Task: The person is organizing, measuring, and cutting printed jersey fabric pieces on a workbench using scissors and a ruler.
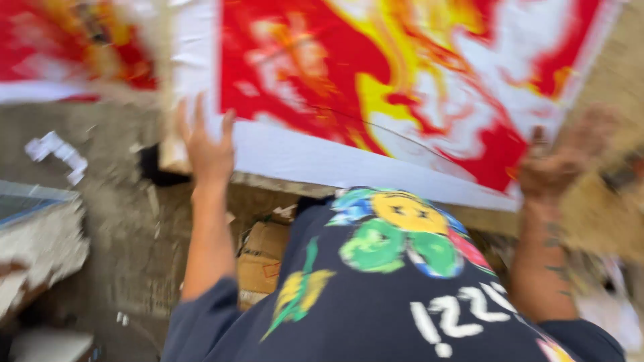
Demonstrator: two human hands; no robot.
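On wall: one red-yellow poster [402, 87]; left hand [206, 151] spread flat, right hand [553, 164] blurred, cannot tell.

The picture is bright, like daytime, with soft light all over. No hard shadows show, only a dark gap under the big red and yellow sheet [402, 87]. Everything is smeared from fast moving. The right hand [557, 164] is blurriest. The left hand [208, 151] is a bit clearer. There is no glare.
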